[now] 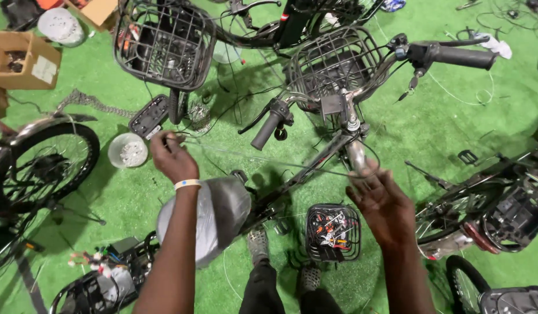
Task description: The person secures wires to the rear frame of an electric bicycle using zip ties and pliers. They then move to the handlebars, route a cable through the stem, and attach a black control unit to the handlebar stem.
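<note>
Thin cable [263,157] is held taut between both hands over the bike frame [306,171]. Left hand [173,157] fingers pinched on one end, near the pedal [148,116]. Right hand [382,200] fingers half-spread, other end seems loosely caught; grip can't be confirmed. Cable not yet routed or fixed, by the look. Handlebar [338,96] and wire basket [333,61] are close ahead; small parts basket [334,232] and wrapped saddle [213,215] crowd the grass floor [431,128].

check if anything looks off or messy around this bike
The saddle is wrapped in grey plastic. A loose chain lies on the green floor, with stray wires around. The left hand and right hand stretch a thin cable between them.
</note>
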